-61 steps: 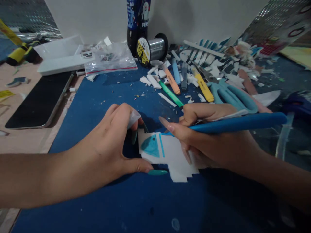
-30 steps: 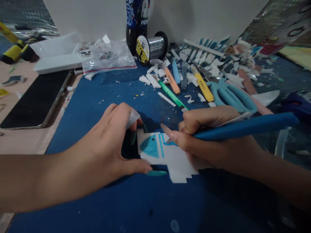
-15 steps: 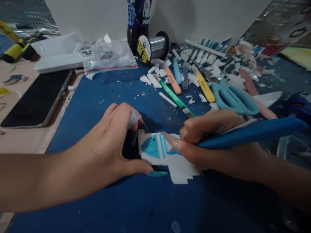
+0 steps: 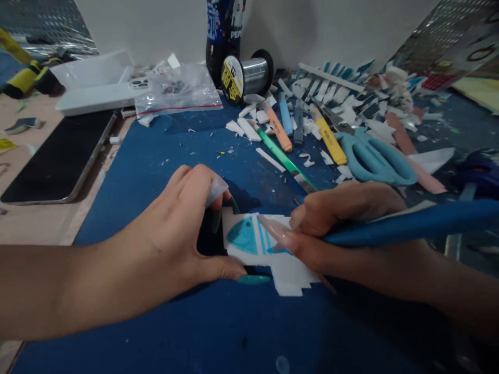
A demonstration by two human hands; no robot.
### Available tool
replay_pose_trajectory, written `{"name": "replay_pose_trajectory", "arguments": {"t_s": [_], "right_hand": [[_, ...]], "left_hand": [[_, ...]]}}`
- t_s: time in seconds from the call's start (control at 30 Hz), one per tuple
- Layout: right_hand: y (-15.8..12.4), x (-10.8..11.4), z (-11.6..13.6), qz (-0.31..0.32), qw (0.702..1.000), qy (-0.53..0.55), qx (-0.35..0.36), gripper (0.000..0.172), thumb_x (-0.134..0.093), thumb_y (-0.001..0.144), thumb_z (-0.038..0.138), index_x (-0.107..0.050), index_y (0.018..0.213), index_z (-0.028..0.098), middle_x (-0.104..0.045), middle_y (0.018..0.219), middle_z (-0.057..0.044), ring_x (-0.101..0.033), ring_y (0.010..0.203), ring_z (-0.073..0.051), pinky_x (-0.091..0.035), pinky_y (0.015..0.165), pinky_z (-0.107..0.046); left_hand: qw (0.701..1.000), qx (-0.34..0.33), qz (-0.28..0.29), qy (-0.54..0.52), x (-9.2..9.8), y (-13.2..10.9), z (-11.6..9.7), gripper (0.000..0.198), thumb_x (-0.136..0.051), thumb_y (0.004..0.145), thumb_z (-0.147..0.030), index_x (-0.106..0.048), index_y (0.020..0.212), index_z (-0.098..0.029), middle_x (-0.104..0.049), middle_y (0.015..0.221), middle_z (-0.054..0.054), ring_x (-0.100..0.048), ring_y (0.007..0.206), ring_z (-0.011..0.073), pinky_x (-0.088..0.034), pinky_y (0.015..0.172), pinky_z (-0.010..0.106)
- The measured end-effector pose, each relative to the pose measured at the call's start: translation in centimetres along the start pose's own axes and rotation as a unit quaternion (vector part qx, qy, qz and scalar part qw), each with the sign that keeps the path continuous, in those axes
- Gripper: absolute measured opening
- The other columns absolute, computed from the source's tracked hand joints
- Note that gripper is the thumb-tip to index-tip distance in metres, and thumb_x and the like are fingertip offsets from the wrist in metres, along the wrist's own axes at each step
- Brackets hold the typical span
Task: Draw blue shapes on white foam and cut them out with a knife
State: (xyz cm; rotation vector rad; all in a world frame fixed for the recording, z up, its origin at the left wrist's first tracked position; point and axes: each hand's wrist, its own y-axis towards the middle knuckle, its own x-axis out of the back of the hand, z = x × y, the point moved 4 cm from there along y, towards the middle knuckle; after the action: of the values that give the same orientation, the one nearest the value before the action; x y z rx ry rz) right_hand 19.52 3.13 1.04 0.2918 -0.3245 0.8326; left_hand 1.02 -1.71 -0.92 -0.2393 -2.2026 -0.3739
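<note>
My left hand (image 4: 187, 228) pinches the left end of a small white paper piece (image 4: 290, 278), with its thumb at the lower edge and its fingertips at the upper one. A blue fish head with a dark eye and blue lines beside it are drawn on the paper. Closed around a blue marker (image 4: 413, 223), my right hand (image 4: 343, 228) rests over the paper's right part. The marker's tip is hidden behind the fingers. A translucent scrap (image 4: 217, 190) sits at my left index finger.
Behind the hands lie a green craft knife (image 4: 278, 150), highlighters, blue-handled scissors (image 4: 374, 156) and many white scraps. Farther back stand a wire spool (image 4: 249, 75) and a Pepsi bottle (image 4: 220, 44). A black phone (image 4: 58, 158) lies at left on the blue mat (image 4: 156, 332).
My right hand and the blue marker have shifted slightly right and down, with the marker lying flatter. The left hand and the paper hold nearly the same place.
</note>
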Motion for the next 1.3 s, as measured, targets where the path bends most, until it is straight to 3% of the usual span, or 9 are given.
{"name": "replay_pose_trajectory", "arguments": {"t_s": [0.33,0.53,0.7,0.87,1.03,1.2,1.3], "right_hand": [[0.09,-0.39,0.35,0.023,0.999,-0.029,0.019,0.046,-0.058,0.083,0.004,-0.025,0.054,0.018,-0.03,0.047,0.007,-0.03,0.041,-0.004,-0.026,0.037,-0.019],[0.15,-0.19,0.59,0.011,0.997,-0.056,0.045,0.047,-0.058,0.078,-0.003,-0.02,0.056,0.016,-0.02,0.051,0.007,-0.019,0.043,-0.002,-0.018,0.037,-0.02],[0.24,-0.05,0.55,0.011,0.996,-0.075,0.041,0.048,-0.059,0.077,-0.002,-0.021,0.055,0.016,-0.021,0.049,0.007,-0.021,0.041,-0.002,-0.016,0.035,-0.02],[0.23,-0.22,0.46,-0.008,0.998,-0.062,0.033,0.046,-0.06,0.082,0.003,-0.028,0.052,0.018,-0.029,0.046,0.007,-0.035,0.04,-0.003,-0.027,0.036,-0.018],[0.35,0.02,0.2,-0.057,0.996,-0.064,0.03,0.046,-0.061,0.082,0.004,-0.029,0.053,0.018,-0.031,0.048,0.007,-0.032,0.041,-0.004,-0.028,0.038,-0.02],[0.21,-0.16,0.2,0.016,0.999,-0.028,0.035,0.046,-0.061,0.081,0.001,-0.031,0.051,0.019,-0.033,0.045,0.007,-0.035,0.04,-0.005,-0.034,0.039,-0.02],[0.19,-0.13,0.33,0.009,0.999,-0.036,0.036,0.046,-0.06,0.082,0.002,-0.03,0.052,0.019,-0.033,0.045,0.007,-0.036,0.039,-0.005,-0.033,0.038,-0.02]], "left_hand": [[1.0,-0.006,-0.002,-0.007,-0.25,0.16,0.14,0.053,-0.079,0.071,-0.048,-0.034,0.09,-0.026,-0.051,0.099,0.002,-0.05,0.085,0.0233,-0.044,0.064,0.035],[1.0,0.001,-0.016,-0.017,-0.25,0.02,0.18,0.056,-0.081,0.068,-0.049,-0.035,0.089,-0.026,-0.052,0.099,0.001,-0.049,0.084,0.0223,-0.044,0.065,0.033],[1.0,-0.003,-0.017,-0.01,-0.15,-0.05,0.1,0.053,-0.079,0.07,-0.05,-0.036,0.09,-0.026,-0.052,0.1,0.002,-0.049,0.085,0.0227,-0.043,0.064,0.034],[1.0,-0.006,-0.012,-0.015,-0.25,0.04,0.18,0.055,-0.079,0.069,-0.054,-0.038,0.092,-0.026,-0.053,0.099,0.002,-0.049,0.085,0.023,-0.043,0.065,0.035],[1.0,-0.008,-0.016,-0.004,-0.26,-0.09,0.16,0.053,-0.078,0.071,-0.054,-0.037,0.091,-0.025,-0.052,0.099,0.001,-0.048,0.083,0.0216,-0.041,0.065,0.032],[1.0,-0.013,-0.008,-0.002,-0.14,-0.16,0.06,0.052,-0.078,0.072,-0.051,-0.036,0.092,-0.026,-0.052,0.102,0.002,-0.05,0.086,0.0226,-0.042,0.068,0.034],[1.0,-0.015,-0.008,0.003,-0.08,-0.13,0.02,0.052,-0.078,0.072,-0.05,-0.036,0.092,-0.026,-0.052,0.101,0.002,-0.049,0.085,0.0223,-0.042,0.067,0.034]]}}
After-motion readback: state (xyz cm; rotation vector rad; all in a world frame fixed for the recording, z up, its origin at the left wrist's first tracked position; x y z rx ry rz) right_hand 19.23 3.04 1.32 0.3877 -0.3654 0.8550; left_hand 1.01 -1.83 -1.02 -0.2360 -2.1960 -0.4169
